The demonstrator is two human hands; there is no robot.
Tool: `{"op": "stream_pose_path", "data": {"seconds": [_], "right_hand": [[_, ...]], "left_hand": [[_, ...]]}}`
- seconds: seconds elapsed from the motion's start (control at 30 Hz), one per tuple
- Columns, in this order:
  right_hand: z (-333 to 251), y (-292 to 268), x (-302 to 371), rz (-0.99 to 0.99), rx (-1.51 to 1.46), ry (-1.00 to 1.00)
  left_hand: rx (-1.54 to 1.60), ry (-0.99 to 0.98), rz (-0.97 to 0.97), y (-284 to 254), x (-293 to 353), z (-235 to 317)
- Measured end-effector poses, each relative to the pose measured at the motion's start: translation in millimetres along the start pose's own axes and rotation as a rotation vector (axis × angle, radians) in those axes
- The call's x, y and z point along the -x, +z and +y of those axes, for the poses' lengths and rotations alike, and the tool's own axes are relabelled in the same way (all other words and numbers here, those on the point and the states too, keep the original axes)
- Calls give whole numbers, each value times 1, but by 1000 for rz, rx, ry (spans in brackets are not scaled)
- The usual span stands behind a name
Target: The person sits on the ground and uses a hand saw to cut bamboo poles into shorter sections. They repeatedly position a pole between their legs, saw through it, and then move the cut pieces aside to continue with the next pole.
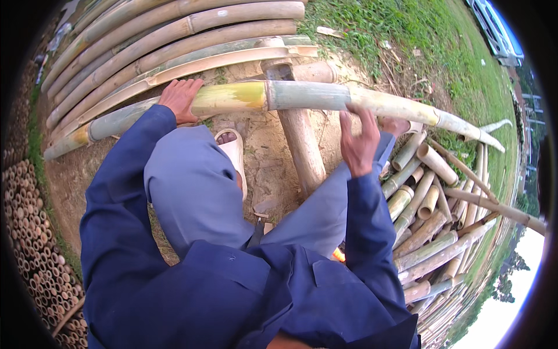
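Observation:
A long, thick bamboo pole (308,95) lies crosswise in front of me, pale green with a yellowish stretch near its middle. My left hand (181,100) is wrapped over that pole, just left of the yellow stretch. At the pole's near edge, right of the middle, my right hand (358,145) is raised with thumb and fingers apart. Its fingertips meet the pole's edge; I cannot tell whether they press on it. Below the pole's middle, a log (302,145) slants down toward my legs.
Several bamboo poles (157,49) lie side by side at the far left. Cut bamboo pieces (415,215) are heaped at the right. Stacked bamboo ends (35,244) show at the left rim. Grass (407,58) borders the sandy ground, and a parked vehicle (497,29) stands far right.

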State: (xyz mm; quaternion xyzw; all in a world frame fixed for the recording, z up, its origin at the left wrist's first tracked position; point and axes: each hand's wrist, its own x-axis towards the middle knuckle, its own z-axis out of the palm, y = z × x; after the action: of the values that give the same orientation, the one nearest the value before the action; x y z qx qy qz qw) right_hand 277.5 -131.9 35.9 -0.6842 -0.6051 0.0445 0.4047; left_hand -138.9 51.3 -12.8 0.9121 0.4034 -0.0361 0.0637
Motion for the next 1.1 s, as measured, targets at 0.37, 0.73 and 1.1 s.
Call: {"op": "stream_pose_path", "data": {"seconds": [0.37,0.73,1.1], "right_hand": [[-20,186,-147,-564,514,-231],[-56,135,-146,-529,317,-596],[-47,121,-107,-658,76,-577]], "left_hand": [[560,-425,595,-6,94,-15],[1299,-1742,1059,-38,3,-73],[1615,-1541,1566,-42,42,-85]]}}
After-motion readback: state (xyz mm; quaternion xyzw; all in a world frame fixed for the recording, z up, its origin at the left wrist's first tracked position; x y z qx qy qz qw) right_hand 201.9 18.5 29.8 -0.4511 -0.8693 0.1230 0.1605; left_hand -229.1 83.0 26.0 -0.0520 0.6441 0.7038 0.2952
